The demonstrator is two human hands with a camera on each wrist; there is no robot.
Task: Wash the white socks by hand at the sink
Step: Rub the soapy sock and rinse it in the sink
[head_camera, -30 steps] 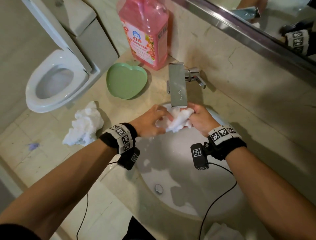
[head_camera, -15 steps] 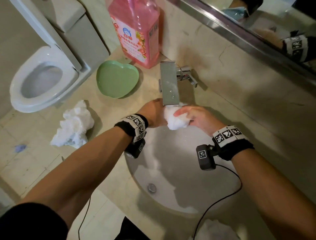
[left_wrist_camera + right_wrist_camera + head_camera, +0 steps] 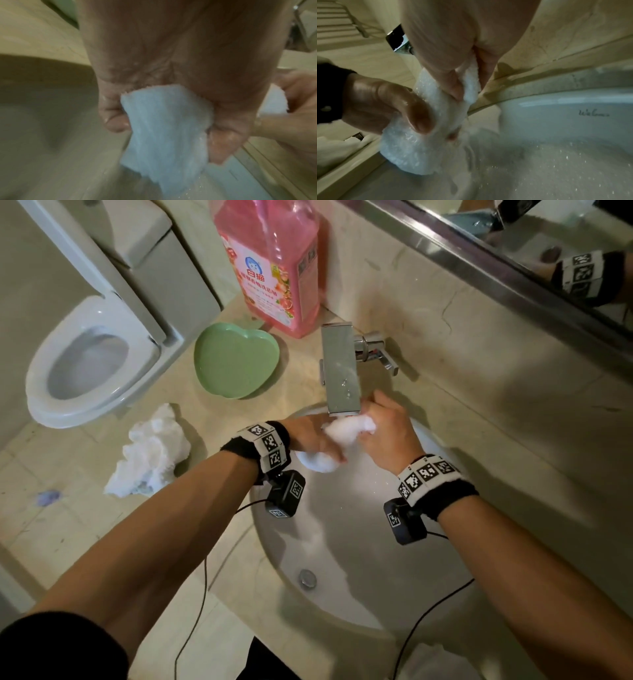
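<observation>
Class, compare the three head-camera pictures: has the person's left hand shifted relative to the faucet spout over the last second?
Yes. The left hand, gripping the white sock, has moved toward the person and lower into the sink, away from the faucet spout.

The head camera looks steeply down from above at the sink (image 3: pixel 359 546), its faucet (image 3: pixel 340 368) toward 12 o'clock. Both wrist cameras sit very close beneath the palms, facing fingerward; all three views share the white sock (image 3: pixel 346 428) (image 3: pixel 164 129) (image 3: pixel 426 135).
</observation>
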